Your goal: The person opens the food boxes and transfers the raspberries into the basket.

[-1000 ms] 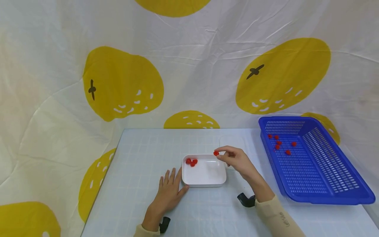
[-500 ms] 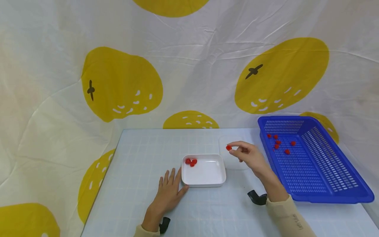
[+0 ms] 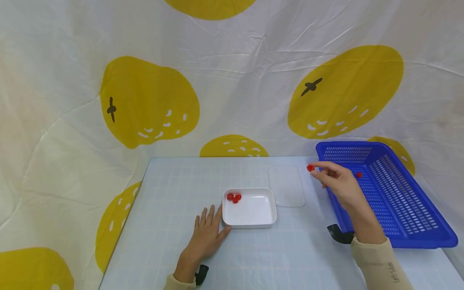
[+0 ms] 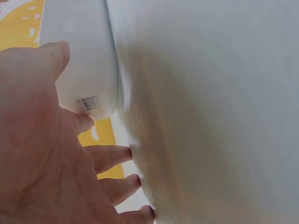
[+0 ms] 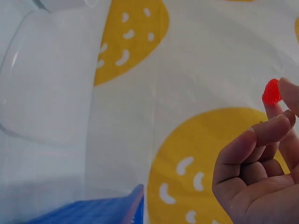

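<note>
Between thumb and index finger, my right hand (image 3: 340,185) pinches a red raspberry (image 3: 310,168), its bumpy surface showing in the right wrist view. This hand is over the left wall of the blue basket (image 3: 386,201). One raspberry (image 3: 359,175) shows inside the basket; my hand blocks the view of its left part. My left hand (image 3: 206,238) lies flat with straight fingers, its thumb and index finger at the left side of the white tray (image 3: 253,215). Several raspberries (image 3: 235,200) sit in the tray's upper left corner.
A clear rectangular lid (image 3: 286,187) lies on the pale table just right of the tray. Behind the table hangs a white cloth (image 3: 243,88) printed with yellow fruit. A dark curved strap piece (image 3: 339,234) sticks out from my right wrist.
My right hand has moved right, from above the tray's upper right corner to the basket's left edge, with the raspberry still pinched. My left hand has stayed in place.
</note>
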Demonstrator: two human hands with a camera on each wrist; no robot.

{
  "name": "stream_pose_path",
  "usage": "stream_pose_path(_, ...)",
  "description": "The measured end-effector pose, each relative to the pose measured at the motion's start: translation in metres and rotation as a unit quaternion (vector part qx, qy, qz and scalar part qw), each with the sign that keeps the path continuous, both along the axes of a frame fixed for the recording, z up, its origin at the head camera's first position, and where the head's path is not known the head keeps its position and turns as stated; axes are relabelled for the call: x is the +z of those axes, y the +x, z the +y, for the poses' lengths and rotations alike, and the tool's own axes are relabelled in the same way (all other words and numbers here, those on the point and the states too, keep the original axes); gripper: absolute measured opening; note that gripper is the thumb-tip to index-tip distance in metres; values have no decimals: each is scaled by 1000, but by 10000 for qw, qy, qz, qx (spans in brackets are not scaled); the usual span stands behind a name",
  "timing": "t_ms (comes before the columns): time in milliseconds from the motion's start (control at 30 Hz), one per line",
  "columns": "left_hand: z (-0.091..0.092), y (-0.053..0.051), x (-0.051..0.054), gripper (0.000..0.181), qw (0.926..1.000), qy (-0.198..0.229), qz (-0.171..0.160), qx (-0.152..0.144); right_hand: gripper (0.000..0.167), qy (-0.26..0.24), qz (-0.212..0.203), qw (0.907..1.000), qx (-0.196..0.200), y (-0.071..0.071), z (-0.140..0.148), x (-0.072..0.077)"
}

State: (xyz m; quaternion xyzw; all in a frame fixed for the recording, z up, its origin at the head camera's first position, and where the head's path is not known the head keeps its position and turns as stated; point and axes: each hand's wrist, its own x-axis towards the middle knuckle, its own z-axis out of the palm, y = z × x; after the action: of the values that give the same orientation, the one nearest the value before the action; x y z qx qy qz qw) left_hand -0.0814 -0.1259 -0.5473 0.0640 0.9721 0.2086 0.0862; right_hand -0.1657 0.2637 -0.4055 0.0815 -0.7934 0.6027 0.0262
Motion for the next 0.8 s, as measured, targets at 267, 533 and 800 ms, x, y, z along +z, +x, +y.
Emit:
stream_pose_path(267,0,-2,-1,82,10000,-3,-27,-1,31,336,6,9984,-463,-9,39,17)
stream_pose_path(533,-1,-2,0,82,10000,13,-42,-5,39,827,-654,9902,-920,-27,75,11)
stream_pose_path(800,0,0,0,82,10000,-1,-44,16,65,1302,-1360,9751,-1169,-45,94,-12)
